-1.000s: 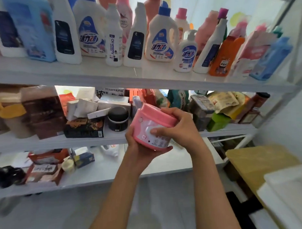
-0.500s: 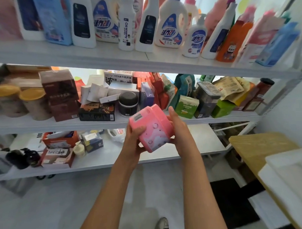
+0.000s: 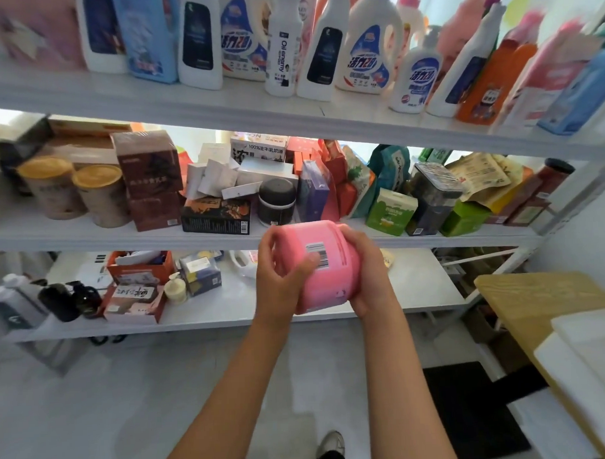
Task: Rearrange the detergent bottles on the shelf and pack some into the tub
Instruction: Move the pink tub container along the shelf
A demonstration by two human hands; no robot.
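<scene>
A squat pink detergent container (image 3: 324,266) is held in front of the middle shelf, tilted so its barcode label faces me. My left hand (image 3: 279,281) grips its left side with fingers wrapped over the front. My right hand (image 3: 367,271) cups its right side. On the top shelf (image 3: 221,105) stands a row of several detergent bottles: white ones with blue labels (image 3: 370,48), an orange one (image 3: 491,82), and pink and blue ones at the right end. A white tub (image 3: 590,360) shows at the lower right edge.
The middle shelf (image 3: 88,236) is crowded with boxes, cans and pouches. The lowest shelf (image 3: 262,309) holds boxes, dark bottles and a small pump bottle. A wooden table (image 3: 536,296) stands at right under the tub; a black mat (image 3: 472,408) lies on the floor.
Both hands have lowered the pink container and turned it, so its barcode side now faces me instead of its lid and front. The view has tipped downward.
</scene>
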